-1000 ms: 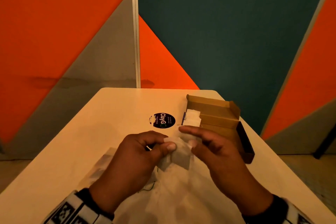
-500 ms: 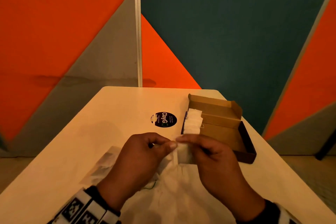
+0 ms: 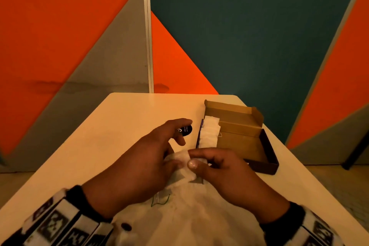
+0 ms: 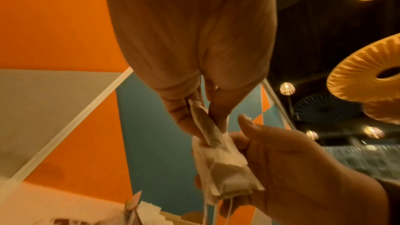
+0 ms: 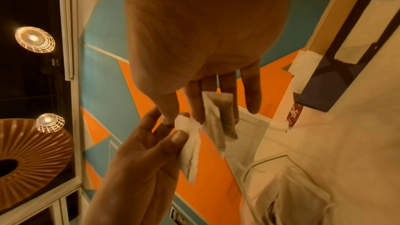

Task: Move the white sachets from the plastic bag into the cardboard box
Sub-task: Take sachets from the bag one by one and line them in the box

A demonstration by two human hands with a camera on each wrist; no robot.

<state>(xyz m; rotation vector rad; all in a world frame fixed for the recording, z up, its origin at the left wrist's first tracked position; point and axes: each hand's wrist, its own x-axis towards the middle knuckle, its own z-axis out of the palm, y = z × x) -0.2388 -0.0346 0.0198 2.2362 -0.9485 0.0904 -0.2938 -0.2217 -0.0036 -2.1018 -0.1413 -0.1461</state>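
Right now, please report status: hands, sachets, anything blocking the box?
Both hands pinching sachets above the bag. Box open, sachets stacked at its left end. Path to box looks clear.

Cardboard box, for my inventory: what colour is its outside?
Dark navy outside, brown inside; right wrist view.

A few white sachets (image 3: 182, 161) are bunched together in the air above the near middle of the table, thin strings hanging from their lower edges. The clear plastic bag (image 3: 191, 211) lies crumpled flat on the near part of the table below them. The cardboard box (image 3: 242, 142) sits open at the far right, lid raised, with a row of white sachets (image 3: 209, 134) stacked along its left side.
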